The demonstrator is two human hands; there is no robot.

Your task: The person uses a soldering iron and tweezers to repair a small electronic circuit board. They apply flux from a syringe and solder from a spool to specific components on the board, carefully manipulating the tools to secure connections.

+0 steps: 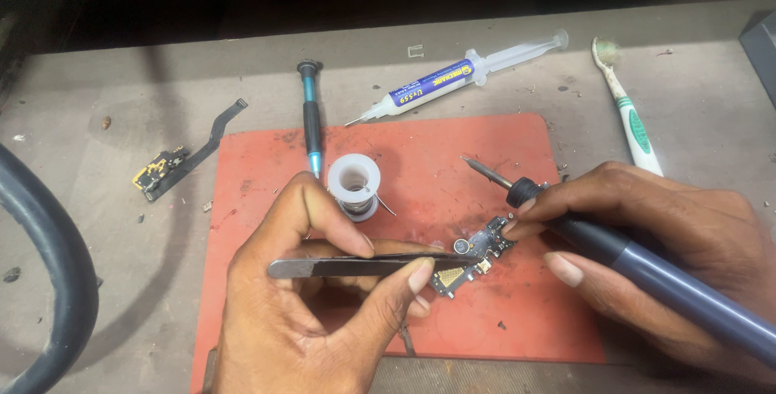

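Note:
My left hand (315, 297) pinches metal tweezers (356, 266), whose tips reach a small dark circuit board (473, 258) lying on the red mat (420, 151). In my right hand (655, 224) I hold a grey-blue soldering iron (647, 269). Its tip (485, 170) points up and to the left, away from the board. One right fingertip touches the board's right end. A white spool of solder wire (353, 188) stands just behind my left hand.
A blue screwdriver (310, 119) lies across the mat's back edge. A flux syringe (461, 75) and a white-green toothbrush (629, 111) lie behind the mat. At the left rest a flex-cable part (182, 155) and a thick dark cable (56, 265).

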